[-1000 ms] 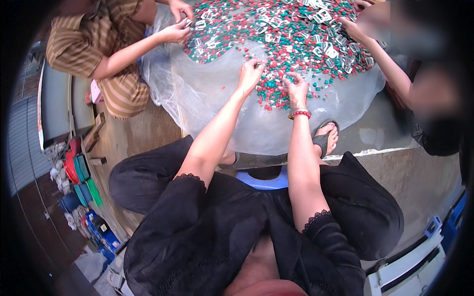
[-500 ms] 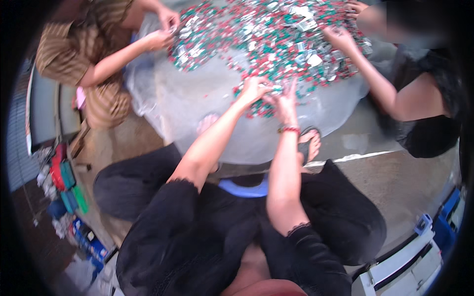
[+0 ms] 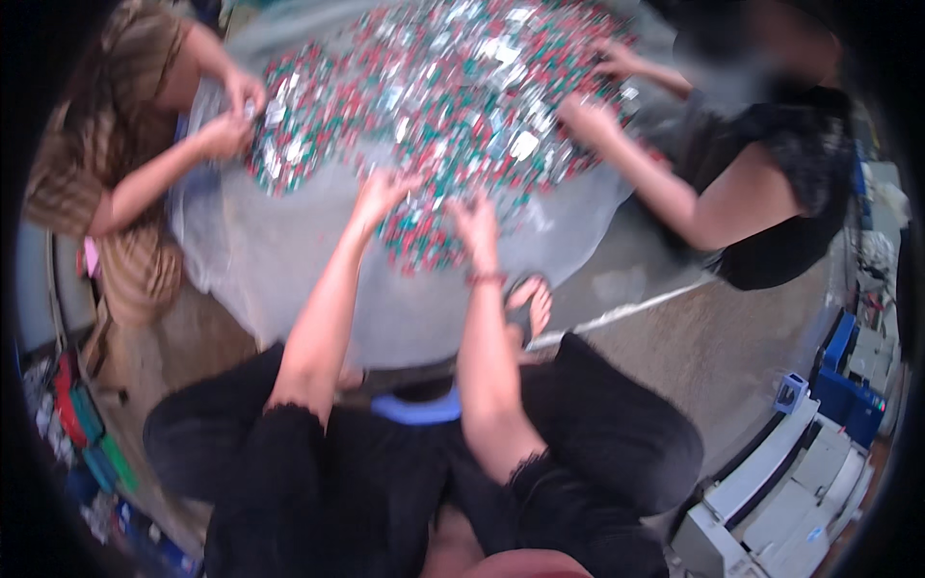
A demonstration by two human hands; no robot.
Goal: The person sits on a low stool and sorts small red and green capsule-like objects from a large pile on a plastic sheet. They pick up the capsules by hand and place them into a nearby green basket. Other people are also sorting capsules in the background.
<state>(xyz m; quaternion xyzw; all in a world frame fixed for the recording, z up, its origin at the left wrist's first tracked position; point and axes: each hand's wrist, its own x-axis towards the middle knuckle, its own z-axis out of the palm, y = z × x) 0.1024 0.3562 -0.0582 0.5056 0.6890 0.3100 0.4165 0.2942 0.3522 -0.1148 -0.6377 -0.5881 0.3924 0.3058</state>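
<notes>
My left hand (image 3: 387, 196) and right hand (image 3: 476, 229) draw apart at these small pieces (image 3: 424, 241)!
Likely light, hard, slippery: pinch by edges; blurred, can't tell whether my fingers grip any.

A person dressed mostly in black, with frilly sleeves and a red band.
The soft black cloth top (image 3: 376, 515) has short sleeves, and the right sleeve's scalloped black lace trim (image 3: 527, 466) looks like a row of tiny bumps. The loose black cloth pants (image 3: 621, 429) are plain and wide. A thin reddish bracelet (image 3: 487, 278) goes around the right wrist, but it is blurry. A dark open-toed sandal (image 3: 521, 314) is on the right foot.
</notes>
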